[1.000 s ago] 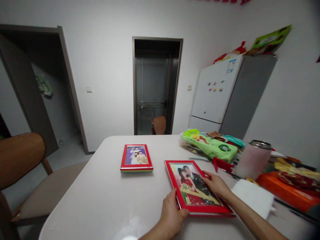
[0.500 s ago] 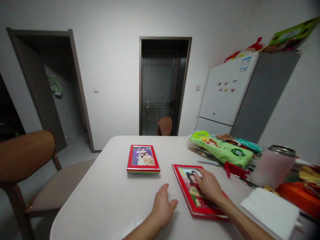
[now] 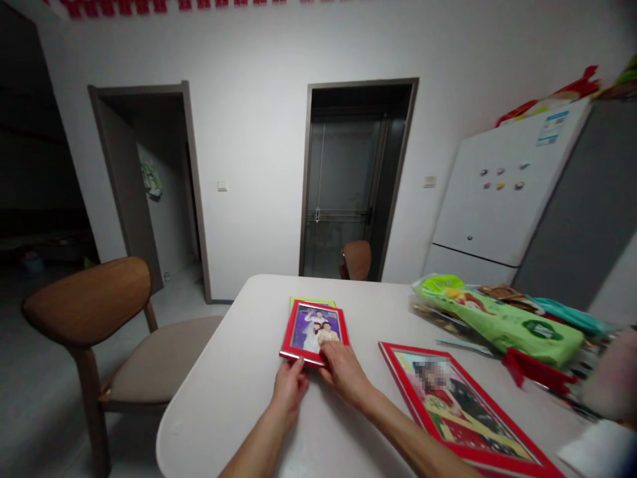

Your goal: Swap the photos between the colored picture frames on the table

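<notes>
A small red picture frame (image 3: pixel 298 328) with a photo of three people sits mid-table, its near edge tilted slightly up. Behind it peeks the edge of a yellow-green frame (image 3: pixel 292 303) lying underneath. My left hand (image 3: pixel 290 385) pinches the near edge of the small frame, thumb on top. My right hand (image 3: pixel 344 372) grips its near right corner, with fingers over the photo; the thumb is near the lower edge. To the right, a larger red picture frame (image 3: pixel 413 398) lies flat, face up, and no hand touches it.
A green packet (image 3: pixel 517 322), a red plastic item (image 3: pixel 537 373), a pinkish jar (image 3: pixel 614 375) and white tissue (image 3: pixel 602 448) crowd the right side of the white table (image 3: pixel 213 405). A wooden chair (image 3: pixel 89 299) stands at the left, another chair (image 3: pixel 358 259) behind the table.
My right hand has left the large frame and moved left to the small one. My left hand has also come onto it. The small frame has shifted off the yellow-green one. The view has turned left.
</notes>
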### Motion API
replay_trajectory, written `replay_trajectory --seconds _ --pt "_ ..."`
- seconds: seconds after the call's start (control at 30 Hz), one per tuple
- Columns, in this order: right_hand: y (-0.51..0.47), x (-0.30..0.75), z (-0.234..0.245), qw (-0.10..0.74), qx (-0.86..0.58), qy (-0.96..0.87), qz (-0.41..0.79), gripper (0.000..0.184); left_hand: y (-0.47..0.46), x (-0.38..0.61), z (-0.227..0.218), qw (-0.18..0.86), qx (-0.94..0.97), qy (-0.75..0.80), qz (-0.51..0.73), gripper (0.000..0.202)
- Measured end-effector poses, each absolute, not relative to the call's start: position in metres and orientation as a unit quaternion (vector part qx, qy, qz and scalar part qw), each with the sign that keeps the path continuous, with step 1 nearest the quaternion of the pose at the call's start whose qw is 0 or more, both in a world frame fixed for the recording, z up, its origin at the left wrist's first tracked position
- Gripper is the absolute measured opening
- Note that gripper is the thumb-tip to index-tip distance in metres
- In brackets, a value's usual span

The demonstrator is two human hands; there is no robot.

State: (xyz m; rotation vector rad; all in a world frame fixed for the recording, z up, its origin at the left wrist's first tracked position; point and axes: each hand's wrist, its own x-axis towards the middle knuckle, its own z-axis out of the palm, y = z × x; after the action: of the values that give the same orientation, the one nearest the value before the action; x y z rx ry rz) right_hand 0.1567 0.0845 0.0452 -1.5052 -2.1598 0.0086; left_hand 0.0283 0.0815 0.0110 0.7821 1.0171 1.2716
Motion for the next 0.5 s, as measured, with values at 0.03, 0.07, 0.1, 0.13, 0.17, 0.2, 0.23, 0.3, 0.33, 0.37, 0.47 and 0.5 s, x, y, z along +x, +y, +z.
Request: replay_trajectory --seconds 0.03,0.07,0.1,0.13,0.17,0.2,0.23,0.3,0.33,0.37,0.47,0.5 --pt "0.075 0.156 0.044 0.251 -0.545 -0.800 0.012 0.020 0.080 0.030 0.011 0.615 0.340 0.429 0.567 0.022" --pt "0.067 0.156 0.044 0.252 -0.538 -0.804 0.021 0.020 0.077 0.032 0.013 0.608 0.342 0.418 0.582 0.023" --pt "0.058 0.156 0.044 0.252 -0.533 -0.807 0.027 0.020 0.073 0.034 0.015 0.599 0.344 0.408 0.596 0.024" --pt "0.051 0.156 0.044 0.258 -0.532 -0.806 0.034 0.023 0.069 0.036 0.018 0.589 0.350 0.400 0.609 0.025" --pt "0.045 0.157 0.046 0.273 -0.536 -0.797 0.045 0.027 0.062 0.038 0.023 0.578 0.359 0.393 0.618 0.027" --pt "0.039 0.159 0.048 0.297 -0.544 -0.782 0.064 0.033 0.054 0.039 0.029 0.567 0.371 0.388 0.625 0.029" --pt "0.034 0.162 0.052 0.331 -0.553 -0.759 0.092 0.039 0.045 0.041 0.036 0.555 0.384 0.385 0.629 0.031" --pt "0.023 0.167 0.060 0.414 -0.568 -0.691 0.171 0.048 0.023 0.042 0.053 0.534 0.415 0.378 0.632 0.031" --pt "0.017 0.170 0.064 0.454 -0.572 -0.649 0.214 0.051 0.011 0.043 0.061 0.520 0.441 0.373 0.629 0.030" --pt "0.010 0.173 0.069 0.489 -0.575 -0.606 0.253 0.054 0.000 0.043 0.069 0.503 0.477 0.367 0.620 0.028" --pt "-0.016 0.183 0.079 0.576 -0.560 -0.478 0.356 0.059 -0.030 0.044 0.080 0.386 0.654 0.338 0.556 0.034" --pt "-0.025 0.186 0.082 0.598 -0.548 -0.441 0.385 0.061 -0.037 0.045 0.077 0.337 0.708 0.321 0.530 0.036"
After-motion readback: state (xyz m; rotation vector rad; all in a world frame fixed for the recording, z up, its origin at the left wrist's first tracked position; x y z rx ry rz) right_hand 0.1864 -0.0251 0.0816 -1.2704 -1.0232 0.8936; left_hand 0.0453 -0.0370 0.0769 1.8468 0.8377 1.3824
